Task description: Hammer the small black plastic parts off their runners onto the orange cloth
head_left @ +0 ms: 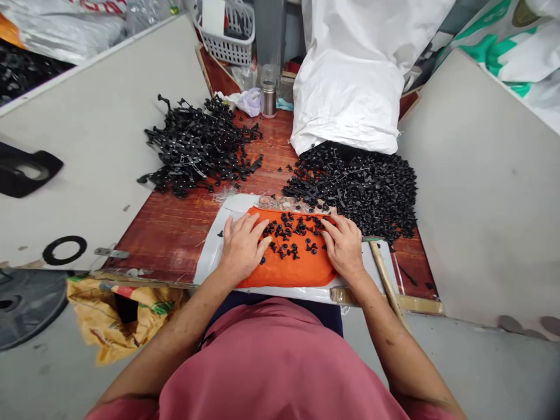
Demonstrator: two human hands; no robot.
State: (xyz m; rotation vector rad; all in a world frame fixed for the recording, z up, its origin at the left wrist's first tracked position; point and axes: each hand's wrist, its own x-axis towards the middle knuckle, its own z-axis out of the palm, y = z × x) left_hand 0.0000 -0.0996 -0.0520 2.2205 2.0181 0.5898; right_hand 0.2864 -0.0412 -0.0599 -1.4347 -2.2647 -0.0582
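Note:
An orange cloth pad (284, 273) lies on a white sheet (209, 262) at the table's front edge. Several small black plastic pieces (286, 226) are scattered over the pad. My left hand (244, 244) rests on the pad's left side, fingers apart, beside the pieces. On the right side my right hand (343, 245) lies with its fingers spread at the edge of the pieces. Neither hand appears to hold anything. Behind the right hand is a large heap of similar black pieces (371, 192).
A tangled pile of black plastic parts (201, 146) stands at the back left of the red-brown table (164, 233). A white sack (347, 87) sits behind the right heap. A wooden-handled tool (385, 274) lies right of my right hand. Grey panels flank both sides.

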